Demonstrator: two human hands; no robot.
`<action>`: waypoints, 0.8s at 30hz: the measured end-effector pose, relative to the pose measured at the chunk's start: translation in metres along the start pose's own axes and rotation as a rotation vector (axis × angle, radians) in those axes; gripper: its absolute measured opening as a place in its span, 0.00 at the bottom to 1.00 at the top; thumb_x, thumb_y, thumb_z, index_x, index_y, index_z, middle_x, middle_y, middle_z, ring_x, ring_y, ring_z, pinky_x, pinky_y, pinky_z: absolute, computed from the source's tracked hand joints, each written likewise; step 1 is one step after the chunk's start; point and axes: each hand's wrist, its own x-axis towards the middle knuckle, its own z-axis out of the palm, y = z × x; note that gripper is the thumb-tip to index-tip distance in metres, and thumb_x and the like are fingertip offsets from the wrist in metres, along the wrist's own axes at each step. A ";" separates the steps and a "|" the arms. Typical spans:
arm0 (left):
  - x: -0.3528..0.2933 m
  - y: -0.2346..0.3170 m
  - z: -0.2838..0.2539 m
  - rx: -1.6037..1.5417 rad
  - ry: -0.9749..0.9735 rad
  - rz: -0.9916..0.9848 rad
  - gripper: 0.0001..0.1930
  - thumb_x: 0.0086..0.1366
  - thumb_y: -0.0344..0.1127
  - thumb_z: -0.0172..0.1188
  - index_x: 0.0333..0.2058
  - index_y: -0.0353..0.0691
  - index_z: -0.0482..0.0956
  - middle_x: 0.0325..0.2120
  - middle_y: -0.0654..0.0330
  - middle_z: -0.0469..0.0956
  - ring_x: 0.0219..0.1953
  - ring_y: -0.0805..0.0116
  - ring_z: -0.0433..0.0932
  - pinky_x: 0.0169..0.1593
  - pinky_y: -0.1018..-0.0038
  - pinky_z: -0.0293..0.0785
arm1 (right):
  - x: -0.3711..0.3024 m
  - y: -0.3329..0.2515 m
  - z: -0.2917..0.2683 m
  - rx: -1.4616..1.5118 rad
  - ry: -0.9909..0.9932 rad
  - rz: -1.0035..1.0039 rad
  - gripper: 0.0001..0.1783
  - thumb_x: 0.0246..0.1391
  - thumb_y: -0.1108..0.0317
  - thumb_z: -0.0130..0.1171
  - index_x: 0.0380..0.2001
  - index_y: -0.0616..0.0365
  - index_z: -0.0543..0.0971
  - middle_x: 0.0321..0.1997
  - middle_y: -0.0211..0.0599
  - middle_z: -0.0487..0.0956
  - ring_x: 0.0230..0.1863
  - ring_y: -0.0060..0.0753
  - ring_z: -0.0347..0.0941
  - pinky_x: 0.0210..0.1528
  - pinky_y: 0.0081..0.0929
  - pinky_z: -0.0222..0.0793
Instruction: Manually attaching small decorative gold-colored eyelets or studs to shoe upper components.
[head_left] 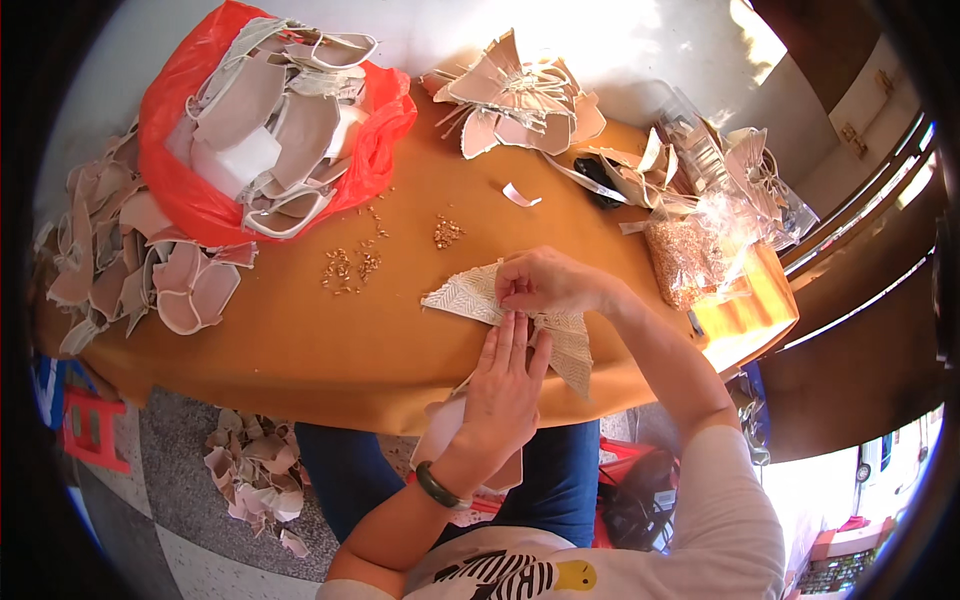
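A bra lies in front of me, its white patterned lace (465, 291) spread on the table's near side. A pale cup (445, 432) of it hangs over the edge toward my lap, partly under my left wrist. My left hand (503, 390) rests on the bra with fingers stretched out, the tips at the lace. Just above them, my right hand (545, 281) is closed in a pinch over the lace; whatever its fingertips hold is hidden. Small gold-coloured metal pieces (350, 268) are scattered to the left, and a smaller pile (447, 233) lies beyond the lace.
An orange cloth covers the table (300, 370). Bra cups fill a red plastic bag (385, 150) and a heap (110, 250) at left. More bras (520, 105) lie at the back. A clear bag of small gold-coloured pieces (688, 262) sits right. Cups (258, 470) pile on the floor.
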 end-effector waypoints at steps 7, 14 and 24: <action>0.001 0.000 0.000 -0.006 -0.010 0.007 0.47 0.46 0.41 0.69 0.65 0.37 0.59 0.66 0.36 0.54 0.71 0.44 0.50 0.72 0.57 0.47 | 0.001 0.003 0.000 -0.005 0.023 -0.057 0.07 0.52 0.69 0.63 0.31 0.62 0.81 0.32 0.39 0.79 0.32 0.32 0.77 0.36 0.29 0.74; 0.000 -0.001 0.001 -0.036 0.028 0.011 0.46 0.45 0.38 0.68 0.64 0.35 0.59 0.66 0.36 0.55 0.71 0.44 0.51 0.72 0.57 0.47 | 0.010 0.008 -0.002 -0.019 -0.032 -0.091 0.06 0.50 0.72 0.63 0.32 0.61 0.81 0.32 0.39 0.79 0.32 0.33 0.77 0.36 0.30 0.73; 0.000 -0.001 0.002 -0.050 0.033 0.011 0.45 0.45 0.37 0.68 0.64 0.35 0.60 0.65 0.35 0.55 0.71 0.43 0.52 0.72 0.56 0.48 | 0.021 -0.003 -0.006 0.018 -0.048 0.189 0.07 0.45 0.71 0.67 0.29 0.61 0.83 0.28 0.36 0.83 0.32 0.27 0.79 0.36 0.27 0.75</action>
